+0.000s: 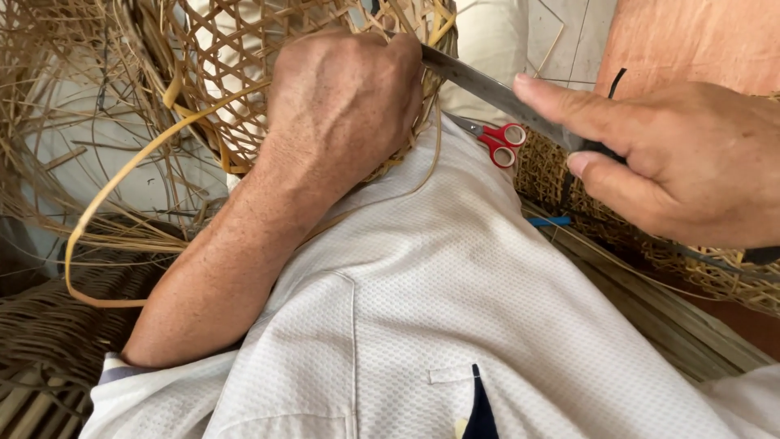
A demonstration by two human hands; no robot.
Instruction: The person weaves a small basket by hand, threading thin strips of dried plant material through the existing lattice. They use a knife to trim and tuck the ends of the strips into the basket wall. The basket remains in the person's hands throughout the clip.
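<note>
Up in the top centre of the frame, our open-weave basket of pale bamboo strips [244, 73] rests against our lap, its rim under our left hand [345, 102], which is closed tight on that edge. Our right hand [682, 158] at the right edge grips the dark handle of a long grey steel knife [487, 89], forefinger laid along the blade, whose tip meets the left fingers at the rim. Just below the blade lie small red-handled scissors [500, 142]. Loose cane strips [106, 203] crowd the left; a woven cane mat [569, 187] fills the right, leaving little free room.
</note>
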